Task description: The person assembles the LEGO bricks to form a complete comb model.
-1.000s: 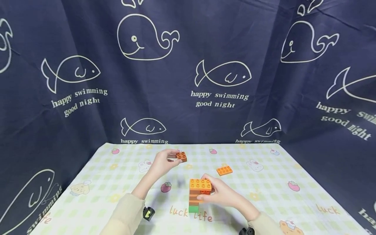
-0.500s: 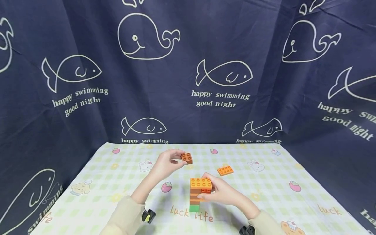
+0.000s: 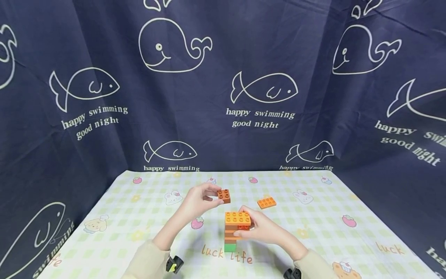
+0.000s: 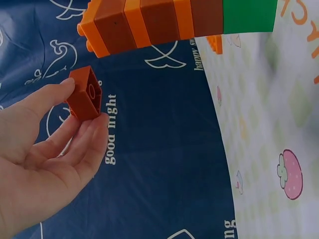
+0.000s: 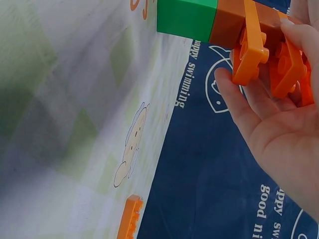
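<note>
Between thumb and fingertips my left hand [image 3: 198,199] pinches a small brown building brick [image 3: 224,196], studs up, in the air just beyond the stack. In the left wrist view the brown brick [image 4: 83,93] shows its hollow underside, apart from the stack. A stack of building bricks [image 3: 230,233] stands on the table: green at the bottom, then brown and orange layers, with an orange plate on top. My right hand [image 3: 261,228] grips this stack from its right side. The right wrist view shows orange plates [image 5: 249,50] jutting out from the stack toward my palm.
A loose orange plate brick [image 3: 266,202] lies on the table, behind and right of the stack. The checked tablecloth [image 3: 313,221] covers the table. A dark blue curtain [image 3: 216,143] with fish drawings hangs behind and at both sides.
My left hand has carried the brown brick to the right and a little nearer, toward the stack. My right hand and the stack have stayed in place.
</note>
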Tool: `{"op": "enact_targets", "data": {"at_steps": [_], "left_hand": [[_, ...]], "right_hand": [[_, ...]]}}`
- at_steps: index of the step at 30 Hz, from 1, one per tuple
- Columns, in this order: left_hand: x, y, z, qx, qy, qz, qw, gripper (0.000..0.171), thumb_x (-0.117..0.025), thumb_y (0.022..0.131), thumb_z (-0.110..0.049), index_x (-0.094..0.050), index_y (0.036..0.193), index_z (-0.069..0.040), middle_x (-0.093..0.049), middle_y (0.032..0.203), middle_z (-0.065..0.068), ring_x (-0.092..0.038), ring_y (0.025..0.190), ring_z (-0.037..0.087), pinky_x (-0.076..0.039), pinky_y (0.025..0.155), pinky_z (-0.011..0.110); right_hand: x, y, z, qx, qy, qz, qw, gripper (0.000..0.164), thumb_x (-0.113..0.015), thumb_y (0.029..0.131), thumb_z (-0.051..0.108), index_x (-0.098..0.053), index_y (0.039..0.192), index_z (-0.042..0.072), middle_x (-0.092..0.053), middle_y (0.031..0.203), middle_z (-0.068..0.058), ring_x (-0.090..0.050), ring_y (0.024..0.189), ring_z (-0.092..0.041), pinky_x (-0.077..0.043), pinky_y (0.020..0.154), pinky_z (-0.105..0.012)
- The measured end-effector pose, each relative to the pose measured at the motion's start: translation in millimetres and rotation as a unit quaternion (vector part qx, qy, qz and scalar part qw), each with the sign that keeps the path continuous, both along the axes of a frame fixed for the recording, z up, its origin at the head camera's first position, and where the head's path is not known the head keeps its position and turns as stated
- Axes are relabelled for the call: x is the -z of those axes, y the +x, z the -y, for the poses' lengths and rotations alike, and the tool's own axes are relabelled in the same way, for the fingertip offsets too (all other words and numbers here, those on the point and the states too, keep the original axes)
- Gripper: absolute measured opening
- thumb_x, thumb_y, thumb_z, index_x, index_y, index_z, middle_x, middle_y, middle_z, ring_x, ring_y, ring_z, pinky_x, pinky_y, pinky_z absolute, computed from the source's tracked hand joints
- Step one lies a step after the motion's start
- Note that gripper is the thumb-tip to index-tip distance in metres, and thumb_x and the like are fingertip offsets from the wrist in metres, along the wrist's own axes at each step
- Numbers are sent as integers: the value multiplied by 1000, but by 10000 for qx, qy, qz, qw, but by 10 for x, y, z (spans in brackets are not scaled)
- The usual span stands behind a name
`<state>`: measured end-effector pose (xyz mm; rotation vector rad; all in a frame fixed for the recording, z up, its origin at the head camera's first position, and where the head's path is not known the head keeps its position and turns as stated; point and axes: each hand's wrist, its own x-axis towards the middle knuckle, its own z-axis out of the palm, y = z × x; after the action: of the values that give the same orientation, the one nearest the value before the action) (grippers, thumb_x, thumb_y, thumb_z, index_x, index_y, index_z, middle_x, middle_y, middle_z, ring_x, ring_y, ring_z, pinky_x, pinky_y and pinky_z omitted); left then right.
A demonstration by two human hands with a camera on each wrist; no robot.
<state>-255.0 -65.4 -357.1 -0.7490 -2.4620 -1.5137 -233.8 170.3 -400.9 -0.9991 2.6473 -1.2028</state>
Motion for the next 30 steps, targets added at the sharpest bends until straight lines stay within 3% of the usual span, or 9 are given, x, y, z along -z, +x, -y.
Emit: {"op": "enact_targets", "data": {"at_steps": [5,11,17,25,30], "left_hand": [[15,36,-3,111,88,5,9999,32,-75,79,-14,-65,108,-2,-68,106,12,-66,95,26,-56,82,27],[20,83,-11,241,-10,-32,9997,33,-74,80,-16,-64,108,-2,-68,106,12,-66,96,28,-55,84,30],[22,112,-18,350,-46,-54,9994,32,-74,81,-15,-64,108,-2,-68,106,12,-67,94,26,-56,79,23],[27,144,-20,401,-33,111,9991,33,-74,81,-16,-65,109,-3,-69,105,11,-67,93,24,-55,77,18],[27,178,-31,440,13,285,9986,33,-75,80,-17,-65,108,-4,-69,104,12,-67,92,23,-54,75,17]], "right_hand": [[-4,5,0,33,4,65,10000,38,-71,82,36,-48,104,16,-49,78,8,-43,62,-2,-44,55,-20],[-5,3,-1,45,-28,76,10000,38,-71,82,36,-48,104,17,-50,79,7,-48,66,-11,-45,56,-20],[1,3,5,3,-52,72,10000,37,-72,81,34,-48,103,16,-48,78,8,-44,63,-4,-43,55,-19],[-5,11,10,-101,-160,65,9998,34,-72,82,32,-48,100,16,-56,80,9,-51,69,-2,-48,61,-21],[5,6,10,-104,-156,43,9998,34,-72,82,32,-47,99,16,-54,77,10,-50,67,-1,-47,60,-20]]}}
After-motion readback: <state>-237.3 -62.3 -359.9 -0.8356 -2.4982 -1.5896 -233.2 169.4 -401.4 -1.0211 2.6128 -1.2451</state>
